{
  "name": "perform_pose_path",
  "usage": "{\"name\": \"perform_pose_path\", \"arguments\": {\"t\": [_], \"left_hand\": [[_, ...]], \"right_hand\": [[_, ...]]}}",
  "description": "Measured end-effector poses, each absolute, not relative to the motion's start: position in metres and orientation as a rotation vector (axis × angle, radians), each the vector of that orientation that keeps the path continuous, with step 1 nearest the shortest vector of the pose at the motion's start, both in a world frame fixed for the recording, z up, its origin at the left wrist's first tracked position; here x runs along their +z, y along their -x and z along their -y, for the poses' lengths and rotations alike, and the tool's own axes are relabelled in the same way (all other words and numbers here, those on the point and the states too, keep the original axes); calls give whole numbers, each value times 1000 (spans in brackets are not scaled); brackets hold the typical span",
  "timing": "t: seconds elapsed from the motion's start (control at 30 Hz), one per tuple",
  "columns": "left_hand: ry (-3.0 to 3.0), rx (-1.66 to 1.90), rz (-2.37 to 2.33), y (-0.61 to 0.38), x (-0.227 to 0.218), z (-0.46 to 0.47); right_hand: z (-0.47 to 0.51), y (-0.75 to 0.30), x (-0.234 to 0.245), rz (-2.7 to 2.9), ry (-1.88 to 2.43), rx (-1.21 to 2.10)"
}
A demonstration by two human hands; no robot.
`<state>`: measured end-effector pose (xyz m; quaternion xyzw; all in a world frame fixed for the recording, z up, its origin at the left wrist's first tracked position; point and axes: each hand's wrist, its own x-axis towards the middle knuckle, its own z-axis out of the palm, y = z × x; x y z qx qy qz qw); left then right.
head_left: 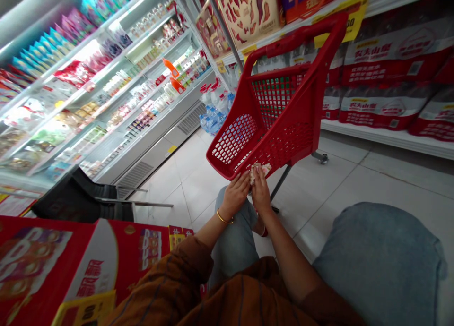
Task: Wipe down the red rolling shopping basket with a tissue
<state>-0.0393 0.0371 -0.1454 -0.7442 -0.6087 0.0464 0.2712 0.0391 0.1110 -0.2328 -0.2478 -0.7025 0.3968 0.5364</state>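
Observation:
My right hand (260,193) presses a small crumpled whitish cloth (266,168) with reddish marks against the near side of the red shopping cart (294,132). The cloth pokes out around its fingers. Close beside it, my left hand (237,194) lies with its fingers stretched out together by the lower front corner of the cart. Whether these fingertips touch the cart or the cloth, I cannot tell. A gold bangle (224,217) circles the left wrist. The cart's perforated basket is tilted in view, and its handle points to the upper right.
Refrigerated shelves (117,113) with packaged goods line the left. Shrink-wrapped bottle packs (383,106) fill the right shelf. A black chair (81,198) stands at left, behind red printed boxes (131,250). Blue-labelled bottles (214,115) stand beyond the cart on the tiled floor (333,175).

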Motion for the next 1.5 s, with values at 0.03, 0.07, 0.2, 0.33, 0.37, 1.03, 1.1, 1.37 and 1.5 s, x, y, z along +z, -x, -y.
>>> {"name": "perform_pose_path", "arguments": {"t": [0.03, 0.07, 0.2, 0.33, 0.37, 1.03, 1.1, 1.37, 1.5], "left_hand": [[2005, 133, 1635, 40, -145, -37], [2000, 138, 1635, 41, -145, -37], [1989, 160, 1638, 41, -145, -38], [1993, 134, 1631, 39, -142, -39], [1996, 113, 1626, 38, -141, -39], [1678, -285, 1757, 17, -145, -73], [1614, -263, 1804, 15, -145, -79], [1401, -366, 2020, 2, -152, -89], [1390, -515, 1992, 0, -153, -93]], "right_hand": [[-110, -38, -239, 1675, 601, 943], [-108, -37, -245, 1677, 613, 940], [-101, -36, -267, 1674, 656, 942], [-97, -39, -270, 1627, 694, 941], [-97, -41, -267, 1606, 704, 930], [-123, -42, -235, 1654, 630, 801], [-120, -42, -247, 1647, 692, 826], [-126, -49, -227, 1562, 740, 781], [-139, -49, -208, 1627, 591, 778]]}}
